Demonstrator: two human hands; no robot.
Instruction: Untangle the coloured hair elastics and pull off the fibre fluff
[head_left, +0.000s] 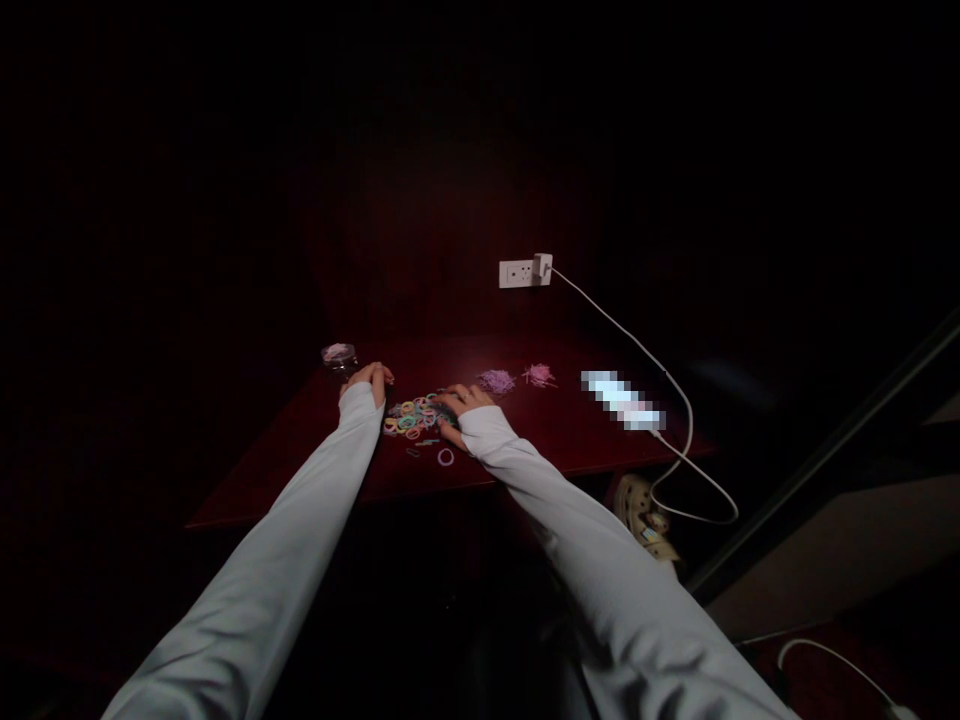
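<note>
A pile of small colourful hair ties lies on the dark red table, with what look like hair clips among them. Just left of the pile, my left hand rests near the tabletop, its fingers stretched out and partly bent. From the right, my right hand reaches over the pile's edge with fingers apart, touching or very near it. Something dark lies under its fingertips, too dim to name. One lilac hair tie lies apart, nearer the front edge.
Beyond my right hand are a heap of thin purple pieces and a smaller pink heap. A clear container stands at the left. To the right, a blurred lit phone has a white cable running to a wall socket.
</note>
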